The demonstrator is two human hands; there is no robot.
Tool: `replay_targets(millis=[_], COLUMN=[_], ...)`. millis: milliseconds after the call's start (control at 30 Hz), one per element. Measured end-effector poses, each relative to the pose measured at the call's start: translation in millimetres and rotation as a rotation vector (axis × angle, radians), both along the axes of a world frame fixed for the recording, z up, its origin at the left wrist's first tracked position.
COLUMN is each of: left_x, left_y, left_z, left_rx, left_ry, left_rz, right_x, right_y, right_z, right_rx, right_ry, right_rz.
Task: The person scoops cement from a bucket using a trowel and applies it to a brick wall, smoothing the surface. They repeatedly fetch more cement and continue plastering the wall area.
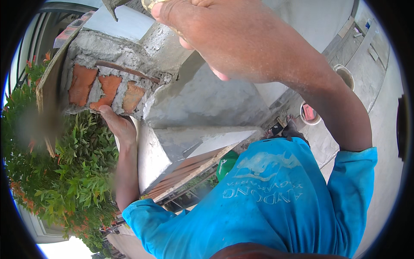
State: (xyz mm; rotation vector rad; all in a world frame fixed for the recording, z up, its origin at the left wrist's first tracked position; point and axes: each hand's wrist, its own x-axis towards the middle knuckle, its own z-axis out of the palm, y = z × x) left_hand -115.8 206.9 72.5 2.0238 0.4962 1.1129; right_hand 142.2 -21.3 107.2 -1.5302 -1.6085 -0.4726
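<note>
My right hand is raised at the top, its fingers closed round the pale yellowish handle of a hand tool. A dark, pointed metal piece shows beside it, cut off by the upper edge; whether the two join is hidden. My left hand touches the lower edge of the masonry, its thumb side against an orange brick; its other fingers are hidden. Rough grey mortar surrounds several exposed orange bricks. A thin brown strip lies across the mortar above them.
A wooden board stands along the masonry's left side, near a leafy bush. Smooth grey plaster covers the sloping part to the right. On the floor stand a white bucket with something red inside and another bucket.
</note>
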Motion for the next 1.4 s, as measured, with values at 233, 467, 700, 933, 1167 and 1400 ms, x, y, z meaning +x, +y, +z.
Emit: replay_targets(millis=[233, 467, 700, 933, 1167, 1400], left_x=[3.7, 10.5, 13.1, 6.5, 3.1, 1.6], left_y=[4.3, -6.3, -4.2, -0.1, 0.1, -0.8], left_z=[0.7, 3.2, 2.0, 3.5, 4.3, 2.3], left_rx=[-0.075, -0.016, -0.055, -0.082, -0.074, -0.045], left_ry=[-0.061, -0.051, -0.088, -0.051, -0.045, -0.034], left_rz=[-0.051, 0.003, -0.004, -0.020, -0.029, 0.020], right_x=[-20.3, -13.9, -8.6, 1.6, 9.1, 6.3], right_y=[-29.5, -29.6, -22.5, -8.3, -5.6, -18.6], right_z=[-19.3, -11.6, -4.9, -0.2, 1.4, -8.5], right_rx=[0.018, -0.203, -0.261, -0.319, -0.399, 0.014], right_ry=[0.477, 0.639, 0.549, 0.480, 0.446, 0.001], right_rz=[0.184, 0.202, 0.199, 0.195, 0.229, 0.028])
